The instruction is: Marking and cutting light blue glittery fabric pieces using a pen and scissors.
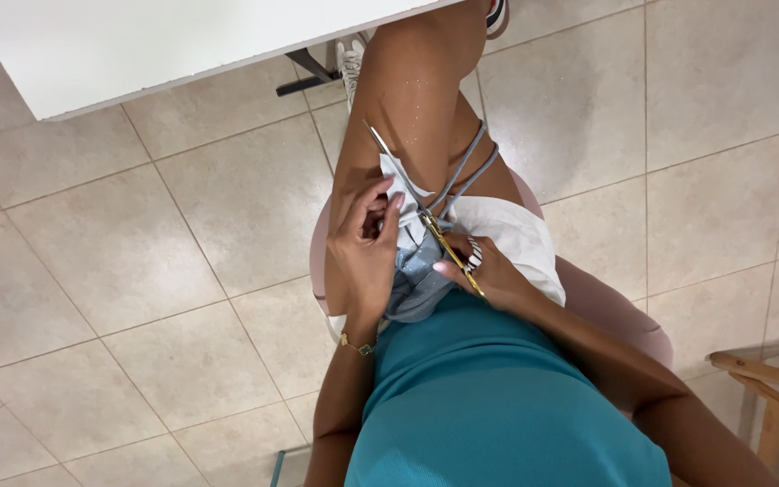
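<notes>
I look straight down at my lap from a pink chair (624, 311). My left hand (364, 243) rests on my thigh and pinches the pale blue fabric (412, 284) that lies across my lap. My right hand (490, 271) is closed on a long thin tool with a gold shaft and silver tip (407, 185), pointing up and left over my leg. Grey cords (469, 167) run from the fabric across my thigh. A white cloth (516, 234) lies under my right hand.
A white table (164, 45) fills the top left, with a dark metal foot (304, 81) under it. Beige floor tiles (137, 271) lie all around. A wooden frame (768, 388) stands at the lower right. My shoe (350, 59) shows beneath the table.
</notes>
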